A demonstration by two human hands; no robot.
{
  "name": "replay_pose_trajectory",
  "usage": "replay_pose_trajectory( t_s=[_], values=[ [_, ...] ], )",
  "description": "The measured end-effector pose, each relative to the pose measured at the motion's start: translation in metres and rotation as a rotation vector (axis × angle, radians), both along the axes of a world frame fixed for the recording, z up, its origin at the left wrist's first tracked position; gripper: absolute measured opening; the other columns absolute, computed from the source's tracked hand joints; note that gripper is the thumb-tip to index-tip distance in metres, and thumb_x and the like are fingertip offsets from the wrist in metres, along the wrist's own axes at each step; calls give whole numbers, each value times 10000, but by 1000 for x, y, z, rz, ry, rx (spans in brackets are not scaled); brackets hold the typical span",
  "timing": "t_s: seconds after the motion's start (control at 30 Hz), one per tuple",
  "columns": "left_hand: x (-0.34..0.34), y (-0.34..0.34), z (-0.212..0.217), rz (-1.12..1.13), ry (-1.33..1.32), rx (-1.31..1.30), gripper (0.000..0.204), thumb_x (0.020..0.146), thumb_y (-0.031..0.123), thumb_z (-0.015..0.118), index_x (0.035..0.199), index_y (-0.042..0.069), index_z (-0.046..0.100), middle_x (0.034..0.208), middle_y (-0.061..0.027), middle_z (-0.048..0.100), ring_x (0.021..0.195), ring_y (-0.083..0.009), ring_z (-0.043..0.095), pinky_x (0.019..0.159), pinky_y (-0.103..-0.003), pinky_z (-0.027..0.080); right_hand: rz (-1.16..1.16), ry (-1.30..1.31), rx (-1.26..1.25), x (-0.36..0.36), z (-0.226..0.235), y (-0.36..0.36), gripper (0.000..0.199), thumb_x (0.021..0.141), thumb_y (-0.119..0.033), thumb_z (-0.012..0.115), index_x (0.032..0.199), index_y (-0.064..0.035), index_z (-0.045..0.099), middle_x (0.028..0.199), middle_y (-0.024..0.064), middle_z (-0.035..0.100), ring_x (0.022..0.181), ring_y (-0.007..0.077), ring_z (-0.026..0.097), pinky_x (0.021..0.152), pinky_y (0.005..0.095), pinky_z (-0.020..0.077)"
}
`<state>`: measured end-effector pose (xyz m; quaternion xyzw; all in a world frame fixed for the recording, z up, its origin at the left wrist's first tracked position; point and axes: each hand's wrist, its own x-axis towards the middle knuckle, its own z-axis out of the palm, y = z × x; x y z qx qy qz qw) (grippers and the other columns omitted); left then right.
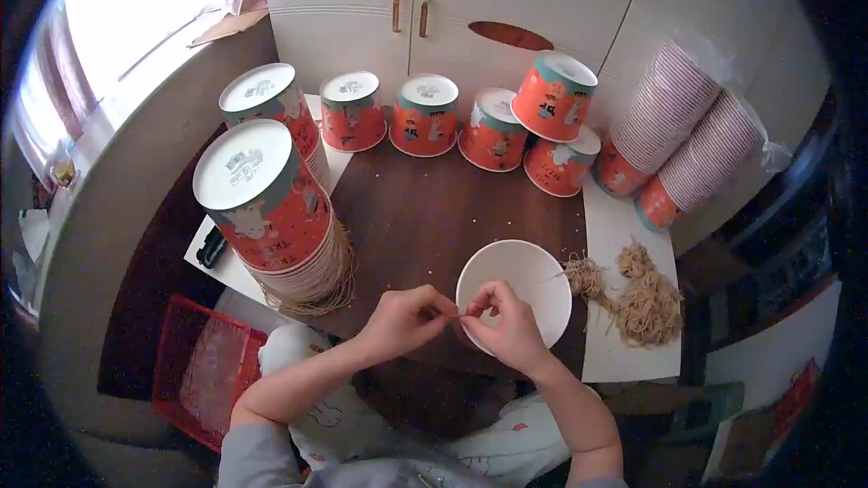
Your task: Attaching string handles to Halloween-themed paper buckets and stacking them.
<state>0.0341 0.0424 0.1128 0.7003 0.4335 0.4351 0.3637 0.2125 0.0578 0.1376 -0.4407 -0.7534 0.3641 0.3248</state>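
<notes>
I look down on the brown counter [407, 208]. At its left stand two stacks of upturned orange-and-green buckets, the front stack [276, 230] draped with loose twine. At the right rear lean two tall nested stacks [671, 104], their rims showing as pale ridges. A row of upturned buckets [423, 122] runs along the back. Nearer me, the open bucket [526, 264] shows its white inside, on the counter right before my hands. My left hand [411, 316] and right hand [502, 321] meet at its near-left rim, each grip pinched closed; I cannot tell what lies between the fingertips. Right of the bucket lie a twine heap [649, 307] and, just beside the rim, a smaller twine tangle [586, 276].
</notes>
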Motion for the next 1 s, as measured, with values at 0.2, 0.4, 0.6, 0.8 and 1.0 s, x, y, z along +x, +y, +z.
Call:
replay_pose_trajectory(
  t_s=[0.2, 0.4, 0.6, 0.8, 1.0],
  values=[
    [2, 3, -3, 43, 29, 213, 114, 670, 10, 617, 765, 45, 567, 789, -70, 613, 690, -174, 607, 581, -273, 489, -16, -20, -49, 0, -2, 0, 272, 688, -77, 653, 861, -77, 443, 760, 50, 590, 732, 199, 602, 643, 331, 451],
    [4, 0, 0, 79, 176, 462, 141, 629, 15, 625, 722, 64, 531, 789, -65, 600, 705, -234, 590, 582, -307, 483, -6, 13, -60, 1, -4, 0, 277, 689, -81, 651, 869, -81, 440, 761, 36, 591, 741, 189, 602, 643, 323, 445],
    [4, 0, -1, 10, 137, 357, 138, 636, 18, 613, 758, 46, 554, 779, -89, 597, 681, -233, 591, 579, -301, 481, -15, 30, -56, 2, -6, 1, 264, 698, -82, 642, 866, -76, 439, 764, 37, 591, 743, 182, 601, 642, 306, 443],
    [0, -2, 3, -63, -12, -22, 169, 706, 55, 597, 868, 10, 582, 749, -87, 606, 645, -135, 594, 582, -262, 476, -13, 45, -56, 2, -6, 1, 264, 702, -87, 643, 870, -73, 439, 767, 43, 594, 743, 179, 602, 640, 295, 445],
    [2, -1, 2, -57, -91, -130, 164, 750, 106, 613, 877, 6, 585, 750, -66, 620, 667, -95, 587, 592, -233, 474, -9, 59, -58, 1, -4, -1, 265, 705, -89, 645, 873, -71, 441, 771, 43, 596, 750, 179, 602, 652, 296, 447]
  ],
)
